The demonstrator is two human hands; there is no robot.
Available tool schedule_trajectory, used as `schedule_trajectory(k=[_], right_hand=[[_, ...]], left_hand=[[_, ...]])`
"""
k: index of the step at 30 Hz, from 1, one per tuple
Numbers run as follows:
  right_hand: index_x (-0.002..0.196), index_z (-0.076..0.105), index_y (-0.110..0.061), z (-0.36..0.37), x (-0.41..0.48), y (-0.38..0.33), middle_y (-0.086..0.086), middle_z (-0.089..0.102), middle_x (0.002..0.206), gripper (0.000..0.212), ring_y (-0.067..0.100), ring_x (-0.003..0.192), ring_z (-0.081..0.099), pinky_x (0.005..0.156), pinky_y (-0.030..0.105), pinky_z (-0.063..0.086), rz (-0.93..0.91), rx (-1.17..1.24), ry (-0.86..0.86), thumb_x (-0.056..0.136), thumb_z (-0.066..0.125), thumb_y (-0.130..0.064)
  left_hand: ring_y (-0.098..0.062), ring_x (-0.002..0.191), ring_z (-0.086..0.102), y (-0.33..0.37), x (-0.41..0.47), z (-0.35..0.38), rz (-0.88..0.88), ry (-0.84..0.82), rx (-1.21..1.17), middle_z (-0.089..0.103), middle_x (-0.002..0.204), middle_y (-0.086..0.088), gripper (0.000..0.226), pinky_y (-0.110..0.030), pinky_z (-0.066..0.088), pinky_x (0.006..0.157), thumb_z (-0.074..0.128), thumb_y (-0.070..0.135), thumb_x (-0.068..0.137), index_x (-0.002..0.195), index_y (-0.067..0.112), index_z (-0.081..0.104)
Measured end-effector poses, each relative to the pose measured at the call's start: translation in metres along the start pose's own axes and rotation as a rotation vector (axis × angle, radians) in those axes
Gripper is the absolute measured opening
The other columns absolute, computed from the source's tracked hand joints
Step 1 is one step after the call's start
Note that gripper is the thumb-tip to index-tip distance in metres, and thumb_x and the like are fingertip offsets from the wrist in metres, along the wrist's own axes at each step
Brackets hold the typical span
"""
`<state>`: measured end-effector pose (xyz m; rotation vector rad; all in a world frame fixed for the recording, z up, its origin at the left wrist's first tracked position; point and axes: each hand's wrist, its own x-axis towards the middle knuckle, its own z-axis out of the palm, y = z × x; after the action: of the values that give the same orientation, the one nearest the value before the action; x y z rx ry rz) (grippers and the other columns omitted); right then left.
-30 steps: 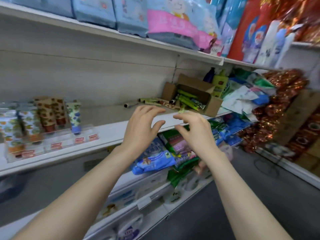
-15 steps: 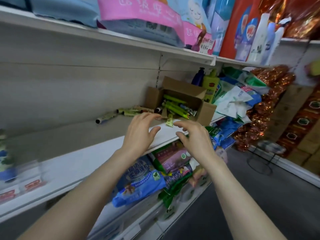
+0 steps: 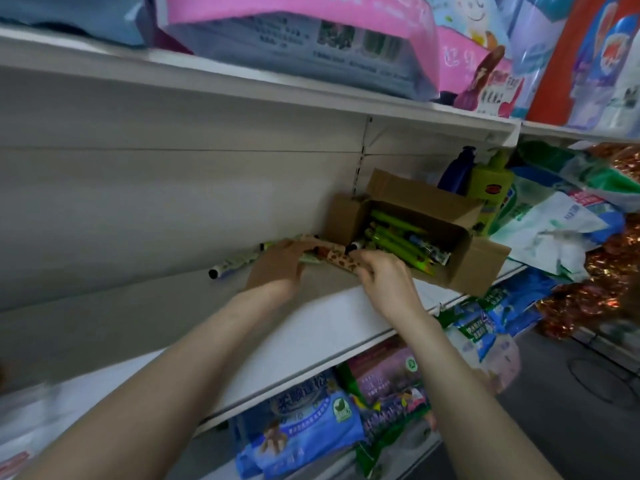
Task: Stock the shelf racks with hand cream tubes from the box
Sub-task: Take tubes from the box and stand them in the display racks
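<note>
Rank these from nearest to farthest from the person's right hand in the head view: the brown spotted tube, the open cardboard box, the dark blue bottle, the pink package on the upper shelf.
1. Brown spotted tube: touching the right hand, at its fingertips.
2. Open cardboard box: just right of the hand.
3. Dark blue bottle: behind the box, against the back wall.
4. Pink package: overhead on the upper shelf.

box: brown cardboard | tubes in box: bright green | held tube: tan, brown spots, black cap | shelf: white | bottle: dark blue
</note>
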<state>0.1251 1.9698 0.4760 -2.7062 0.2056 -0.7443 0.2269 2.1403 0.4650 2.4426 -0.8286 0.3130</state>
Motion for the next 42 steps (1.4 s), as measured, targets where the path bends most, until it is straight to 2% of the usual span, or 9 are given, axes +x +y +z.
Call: schedule_trajectory(k=[5, 10, 13, 18, 22, 28, 34, 37, 42], right_hand=[[0.129, 0.061, -0.017, 0.017, 0.036, 0.018, 0.016, 0.064, 0.117, 0.041, 0.035, 0.107, 0.059, 0.086, 0.037, 0.049, 0.046, -0.056, -0.103, 0.093, 0.048, -0.004], [0.132, 0.055, -0.011, 0.036, 0.068, 0.043, 0.014, 0.056, 0.129, 0.037, 0.030, 0.116, 0.051, 0.093, 0.031, 0.043, 0.082, -0.104, -0.259, 0.099, 0.037, -0.008], [0.130, 0.054, -0.015, 0.049, 0.076, 0.050, 0.009, 0.056, 0.129, 0.036, 0.024, 0.115, 0.051, 0.086, 0.025, 0.036, 0.084, -0.161, -0.293, 0.103, 0.031, -0.010], [0.132, 0.054, -0.015, 0.054, 0.087, 0.051, 0.012, 0.052, 0.133, 0.035, 0.028, 0.123, 0.046, 0.095, 0.030, 0.038, 0.065, -0.191, -0.347, 0.104, 0.036, -0.027], [0.114, 0.068, -0.017, 0.051, 0.090, 0.052, 0.015, 0.062, 0.115, 0.055, 0.031, 0.111, 0.053, 0.092, 0.031, 0.041, 0.044, 0.006, -0.344, 0.094, 0.042, -0.061], [0.104, 0.065, -0.018, 0.049, 0.093, 0.055, 0.007, 0.066, 0.108, 0.016, 0.028, 0.103, 0.057, 0.077, 0.032, 0.045, 0.025, 0.221, -0.299, 0.090, 0.060, -0.025], [0.107, 0.063, -0.012, 0.047, 0.097, 0.039, 0.009, 0.066, 0.108, 0.022, 0.032, 0.102, 0.059, 0.071, 0.026, 0.032, -0.004, 0.436, -0.176, 0.093, 0.061, -0.028], [0.100, 0.064, -0.015, 0.044, 0.096, 0.033, 0.007, 0.067, 0.097, 0.017, 0.032, 0.093, 0.062, 0.074, 0.032, 0.045, -0.051, 0.574, -0.132, 0.091, 0.063, -0.029], [0.099, 0.058, -0.022, 0.041, 0.090, 0.017, -0.003, 0.068, 0.087, 0.022, 0.013, 0.079, 0.068, 0.072, 0.041, 0.060, -0.049, 0.990, -0.204, 0.084, 0.073, -0.018]], left_hand=[[-0.028, 0.131, 0.044, -0.013, 0.022, 0.012, -0.054, -0.026, 0.096, 0.045, 0.146, -0.009, 0.046, -0.033, 0.029, 0.110, 0.042, 0.008, 0.097, 0.141, 0.019, 0.045], [-0.026, 0.140, 0.033, -0.017, 0.032, 0.026, -0.102, -0.102, 0.166, 0.032, 0.154, -0.008, 0.051, -0.038, 0.027, 0.115, 0.039, 0.007, 0.097, 0.148, 0.016, 0.034], [-0.023, 0.144, 0.025, -0.012, 0.034, 0.033, -0.111, -0.099, 0.218, 0.025, 0.157, -0.007, 0.052, -0.031, 0.018, 0.117, 0.033, 0.005, 0.099, 0.150, 0.013, 0.027], [-0.028, 0.136, 0.034, -0.013, 0.036, 0.040, -0.149, -0.059, 0.268, 0.039, 0.148, -0.008, 0.048, -0.036, 0.027, 0.113, 0.037, 0.008, 0.098, 0.144, 0.022, 0.042], [-0.031, 0.128, 0.041, -0.010, 0.034, 0.036, -0.245, -0.084, 0.302, 0.045, 0.137, -0.007, 0.038, -0.038, 0.038, 0.105, 0.046, 0.017, 0.097, 0.134, 0.023, 0.054], [-0.024, 0.111, 0.058, -0.002, 0.017, 0.023, -0.409, -0.004, 0.161, 0.061, 0.122, -0.003, 0.025, -0.030, 0.046, 0.091, 0.059, 0.023, 0.091, 0.116, 0.024, 0.059], [-0.031, 0.112, 0.056, 0.010, -0.002, 0.017, -0.573, 0.088, 0.131, 0.048, 0.131, -0.011, 0.039, -0.030, 0.038, 0.092, 0.059, 0.020, 0.093, 0.131, 0.017, 0.051], [-0.037, 0.108, 0.055, 0.017, -0.014, 0.012, -0.652, 0.176, 0.073, 0.039, 0.131, -0.016, 0.041, -0.033, 0.041, 0.093, 0.055, 0.019, 0.095, 0.135, 0.014, 0.049], [-0.019, 0.077, 0.059, 0.042, -0.040, 0.006, -0.704, 0.475, -0.494, 0.058, 0.098, -0.011, 0.017, -0.032, 0.052, 0.072, 0.045, 0.014, 0.099, 0.114, 0.014, 0.052]])
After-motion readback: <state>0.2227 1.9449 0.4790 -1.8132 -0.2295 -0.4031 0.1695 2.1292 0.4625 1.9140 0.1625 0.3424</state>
